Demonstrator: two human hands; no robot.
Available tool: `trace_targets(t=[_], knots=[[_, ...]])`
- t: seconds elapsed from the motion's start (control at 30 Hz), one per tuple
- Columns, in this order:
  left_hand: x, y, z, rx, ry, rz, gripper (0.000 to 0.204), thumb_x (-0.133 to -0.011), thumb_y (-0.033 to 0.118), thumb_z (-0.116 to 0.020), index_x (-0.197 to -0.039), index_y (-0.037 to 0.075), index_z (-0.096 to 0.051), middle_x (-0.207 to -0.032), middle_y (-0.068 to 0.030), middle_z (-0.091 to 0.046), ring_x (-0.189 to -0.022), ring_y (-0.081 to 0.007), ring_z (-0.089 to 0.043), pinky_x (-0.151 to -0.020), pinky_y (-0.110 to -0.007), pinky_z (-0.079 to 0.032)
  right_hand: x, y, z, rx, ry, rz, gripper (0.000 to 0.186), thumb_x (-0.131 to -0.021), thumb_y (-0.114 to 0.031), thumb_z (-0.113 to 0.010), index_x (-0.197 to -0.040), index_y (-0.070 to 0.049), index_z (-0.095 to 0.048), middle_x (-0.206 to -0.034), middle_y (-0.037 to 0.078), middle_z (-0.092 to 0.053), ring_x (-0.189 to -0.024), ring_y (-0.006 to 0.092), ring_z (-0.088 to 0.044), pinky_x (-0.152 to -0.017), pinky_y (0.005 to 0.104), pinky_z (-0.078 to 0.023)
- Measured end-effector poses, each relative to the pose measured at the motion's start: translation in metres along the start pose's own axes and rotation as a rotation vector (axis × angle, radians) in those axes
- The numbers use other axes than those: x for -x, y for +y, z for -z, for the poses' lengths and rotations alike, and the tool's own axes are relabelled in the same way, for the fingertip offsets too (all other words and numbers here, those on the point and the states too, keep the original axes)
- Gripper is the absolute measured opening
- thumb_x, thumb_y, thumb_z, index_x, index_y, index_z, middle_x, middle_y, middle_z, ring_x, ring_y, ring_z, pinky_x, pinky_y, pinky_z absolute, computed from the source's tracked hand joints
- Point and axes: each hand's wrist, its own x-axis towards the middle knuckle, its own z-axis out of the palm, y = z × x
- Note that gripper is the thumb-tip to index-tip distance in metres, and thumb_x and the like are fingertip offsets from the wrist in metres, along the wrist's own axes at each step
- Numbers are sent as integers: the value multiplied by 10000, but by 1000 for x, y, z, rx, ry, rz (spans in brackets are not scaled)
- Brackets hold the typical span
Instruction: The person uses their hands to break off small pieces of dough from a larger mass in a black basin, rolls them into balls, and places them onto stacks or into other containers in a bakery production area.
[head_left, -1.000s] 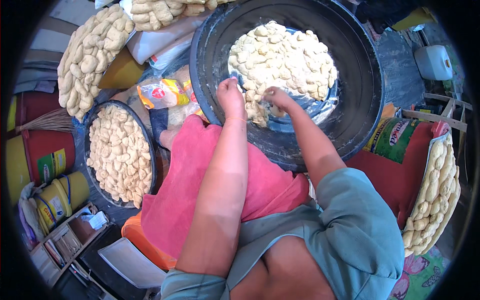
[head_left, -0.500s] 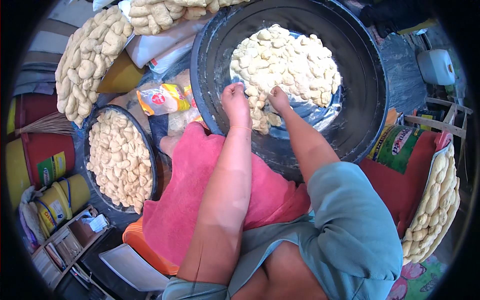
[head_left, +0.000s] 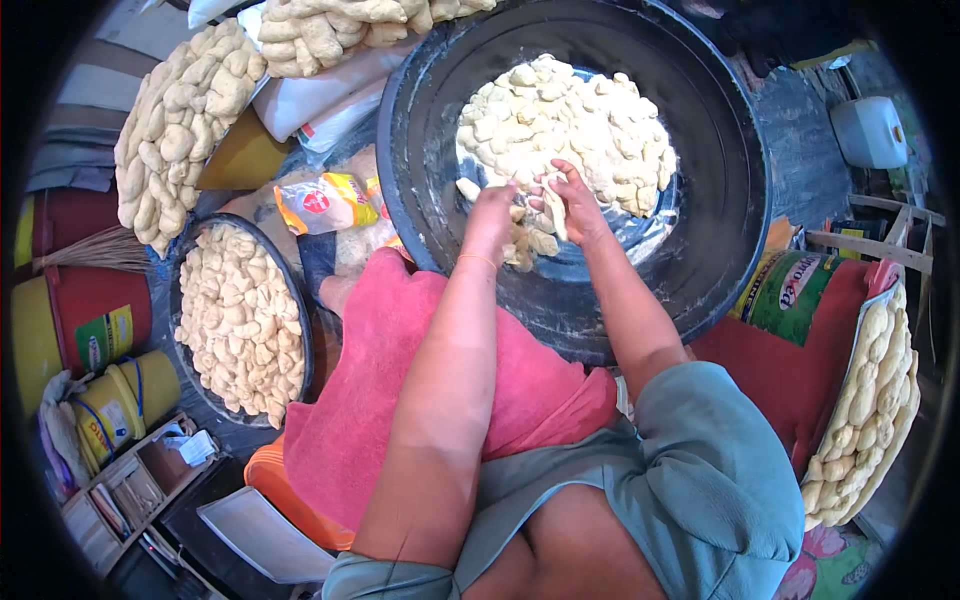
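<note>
Sitting low in the frame with a pink cloth (head_left: pixel 400 400) draped over the lap, both forearms reaching up toward centre. Left hand (head_left: pixel 494 205) curling loosely over the near edge of the dough pile (head_left: pixel 570 125), fingers bent down among loose pieces; exact grip impossible to tell. Right hand (head_left: pixel 572 200) just beside it, pinching a pale strip of dough (head_left: pixel 556 212) between thumb and fingers. Pile lying inside the big black basin (head_left: pixel 730 200), upper centre. Resting at left, a dark round tray (head_left: pixel 190 250) heaped with shaped dough pieces. Farther off, filling the upper left and lower right, more trays of the same twisted pieces (head_left: pixel 175 130).
</note>
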Motion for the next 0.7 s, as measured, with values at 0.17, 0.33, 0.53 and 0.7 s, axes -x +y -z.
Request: trace_targets(t=[0.17, 0.33, 0.53, 0.7], knots=[[0, -2, -1, 360, -423, 159, 489, -943, 430, -472, -1285, 82, -435, -1227, -128, -449, -1087, -254, -492, -847, -448, -468, 17, -4, -41, -298, -207, 208, 292, -858, -6, -517, -1138, -84, -480, -940, 89, -593, -904, 200, -585, -822, 361, -502], [-6, -4, 3, 440, -81, 4, 487, -940, 400, -501, -1252, 30, -450, -1221, -108, -458, -1080, -229, -496, -863, -435, -463, 21, 6, -45, 396, -97, 259, 123, -882, -75, -550, -999, -49, -579, -923, 20, -602, -862, 91, -532, -793, 248, -434], [-4, 0, -1, 238, -112, -2, 435, -922, 424, -501, -1169, 67, -522, -1079, -77, -542, -991, -169, -524, -738, -341, -453, 21, 6, -37, 423, -145, 306, 212, -852, -74, -628, -1057, -49, -577, -945, -1, -578, -881, 95, -538, -808, 253, -438], [-5, -1, 5, 483, -86, -86, 372, -929, 401, -517, -1091, 65, -500, -1015, -72, -542, -779, -176, -558, -608, -274, -454, 37, -2, -51, 327, -349, 188, 366, -821, -86, -671, -1169, -40, -568, -1017, 5, -563, -933, 109, -551, -834, 270, -448]])
